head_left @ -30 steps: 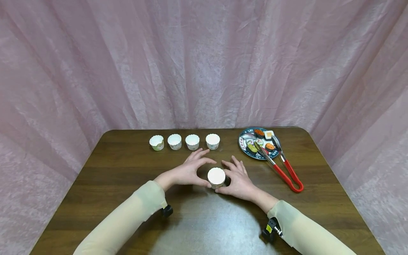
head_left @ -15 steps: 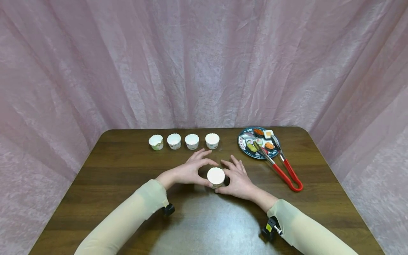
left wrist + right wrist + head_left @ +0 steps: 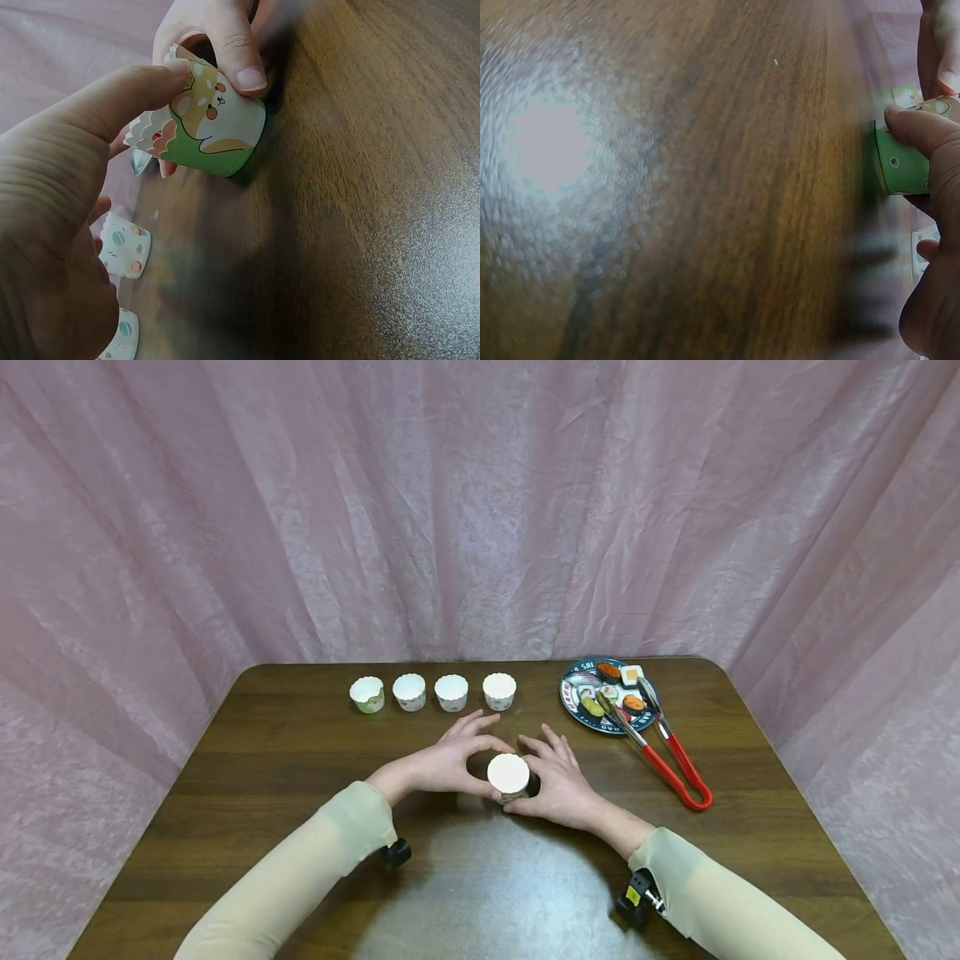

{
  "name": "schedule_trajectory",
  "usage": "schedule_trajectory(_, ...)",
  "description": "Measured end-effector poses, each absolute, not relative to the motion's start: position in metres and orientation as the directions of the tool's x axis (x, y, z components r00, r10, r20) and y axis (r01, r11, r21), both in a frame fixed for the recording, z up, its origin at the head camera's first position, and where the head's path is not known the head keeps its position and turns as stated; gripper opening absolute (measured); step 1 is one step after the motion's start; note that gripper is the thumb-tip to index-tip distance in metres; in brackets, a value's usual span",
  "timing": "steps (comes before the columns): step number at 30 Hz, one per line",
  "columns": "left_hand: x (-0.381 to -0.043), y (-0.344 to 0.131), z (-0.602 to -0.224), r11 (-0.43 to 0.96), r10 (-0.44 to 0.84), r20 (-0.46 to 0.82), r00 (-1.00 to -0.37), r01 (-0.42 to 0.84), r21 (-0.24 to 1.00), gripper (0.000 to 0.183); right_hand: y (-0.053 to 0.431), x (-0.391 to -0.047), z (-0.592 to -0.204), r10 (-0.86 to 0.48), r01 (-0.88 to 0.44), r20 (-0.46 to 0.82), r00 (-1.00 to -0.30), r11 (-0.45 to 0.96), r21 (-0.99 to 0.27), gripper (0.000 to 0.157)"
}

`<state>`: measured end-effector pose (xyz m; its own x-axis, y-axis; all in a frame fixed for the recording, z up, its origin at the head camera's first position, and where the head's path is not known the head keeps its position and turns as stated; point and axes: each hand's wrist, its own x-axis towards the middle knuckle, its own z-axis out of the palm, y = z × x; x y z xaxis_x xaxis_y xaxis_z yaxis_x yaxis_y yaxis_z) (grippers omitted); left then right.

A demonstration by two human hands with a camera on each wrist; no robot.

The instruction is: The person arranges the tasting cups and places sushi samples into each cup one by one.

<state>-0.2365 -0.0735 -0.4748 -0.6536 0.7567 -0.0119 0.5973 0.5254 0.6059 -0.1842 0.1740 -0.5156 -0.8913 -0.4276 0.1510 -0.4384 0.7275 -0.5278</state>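
Observation:
A paper baking cup (image 3: pixel 508 775) with a scalloped white rim stands upright between my two hands, near the middle of the table. In the left wrist view its side shows green with a cartoon animal. My left hand (image 3: pixel 442 766) has its thumb on the cup's left side near the rim, with the index finger curving round behind. My right hand (image 3: pixel 561 787) grips the right side low down, between thumb and index finger; the other fingers spread outward. In the right wrist view the right thumb (image 3: pixel 919 129) lies across the cup's green wall.
Several similar baking cups (image 3: pixel 452 695) stand in a row at the back of the wooden table (image 3: pixel 300 760). At the back right, a round plate (image 3: pixel 573 714) holds sushi pieces (image 3: pixel 609 672). Red-handled tongs (image 3: pixel 678 777) lie partly over it. A pink curtain (image 3: pixel 480 527) hangs behind.
My left hand has shifted very slightly right, its index finger closer behind the cup's rim. The cup and my right hand stay practically where they were.

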Motion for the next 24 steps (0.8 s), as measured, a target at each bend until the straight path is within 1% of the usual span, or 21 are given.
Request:
schedule_trajectory(14, -0.2350, -0.0754, -0.4739, 0.506, 0.760, 0.003, -0.651, 0.594, 0.625, 0.061, 0.1744, -0.1843, -0.5172, -0.430, -0.442, 0.156, -0.889, 0.718, -0.538, 0.059)
schedule_trajectory(24, -0.2360, -0.0759, -0.4734, 0.498, 0.755, 0.018, -0.655, 0.592, 0.634, 0.059, 0.1752, -0.1840, -0.5177, -0.434, -0.442, 0.150, -0.888, 0.720, -0.535, 0.066)
